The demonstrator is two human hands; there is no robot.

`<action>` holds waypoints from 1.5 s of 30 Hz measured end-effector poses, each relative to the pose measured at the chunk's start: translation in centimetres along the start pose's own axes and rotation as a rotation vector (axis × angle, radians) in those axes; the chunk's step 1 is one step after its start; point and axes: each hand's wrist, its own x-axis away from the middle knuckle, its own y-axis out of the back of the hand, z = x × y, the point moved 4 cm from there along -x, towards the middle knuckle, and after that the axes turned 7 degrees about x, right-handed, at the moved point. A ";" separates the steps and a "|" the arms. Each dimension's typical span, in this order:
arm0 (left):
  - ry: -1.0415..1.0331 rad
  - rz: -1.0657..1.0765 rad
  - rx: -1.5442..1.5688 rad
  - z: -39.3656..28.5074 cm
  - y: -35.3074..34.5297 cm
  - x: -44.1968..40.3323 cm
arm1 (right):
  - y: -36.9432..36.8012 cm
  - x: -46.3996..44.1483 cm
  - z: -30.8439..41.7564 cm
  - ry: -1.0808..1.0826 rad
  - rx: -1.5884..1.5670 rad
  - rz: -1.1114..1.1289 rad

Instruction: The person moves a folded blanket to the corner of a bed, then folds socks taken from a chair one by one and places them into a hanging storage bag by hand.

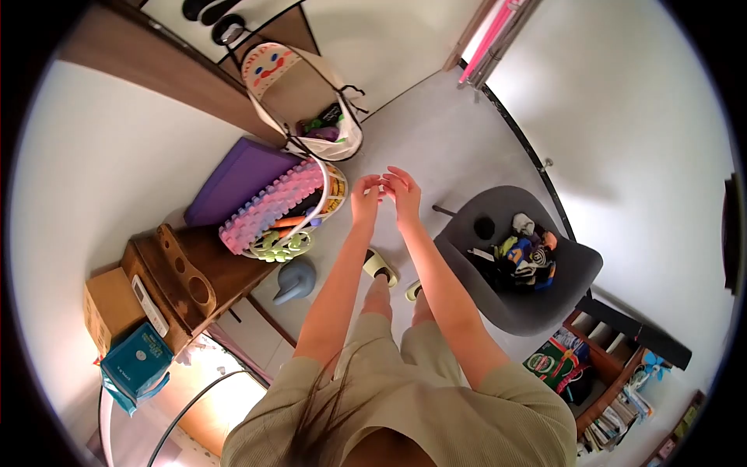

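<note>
Both arms reach forward over the floor, and my hands meet in front of me. My left hand [365,202] has its fingers stretched toward the right one, loosely bent. Beside it, my right hand [403,196] has its fingers apart and slightly curled, with the fingertips close to those of the left. Whether they touch I cannot tell, and no object shows between them. To the right stands a grey chair [498,214] with a pile of crumpled clothes [529,253] on its seat. A white basket [336,187] with a pink and purple foam roller [272,206] is on the left.
A cloth bag [350,140] stands beyond the basket, and a purple block [237,175] leans behind it. Left are a blue-grey watering can [296,282], a wooden cabinet [222,272] and a teal packet [138,359]. A shelf [603,373] stands at right behind the chair.
</note>
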 end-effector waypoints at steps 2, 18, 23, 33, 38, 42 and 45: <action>0.035 0.016 -0.042 0.7 -2.1 1.1 | 2.4 0.7 0.9 0.018 0.004 -0.009; 0.264 0.413 -0.220 14.2 -24.2 12.5 | 30.6 10.0 3.2 0.038 -0.120 -0.457; 0.327 0.509 -0.311 19.3 -29.1 15.5 | 38.2 13.9 3.1 0.006 -0.108 -0.658; 0.420 0.684 -0.532 26.8 -35.8 20.7 | 49.6 19.2 3.9 0.062 0.731 -1.114; 0.415 0.781 -0.558 29.1 -38.4 22.0 | 52.7 18.4 2.1 -0.185 0.760 -1.017; 0.347 0.841 -0.535 31.3 -40.4 22.3 | 53.6 18.1 1.4 -0.191 0.697 -0.979; 0.266 0.875 -0.592 32.9 -41.3 22.0 | 53.8 18.9 1.9 -0.047 0.629 -1.031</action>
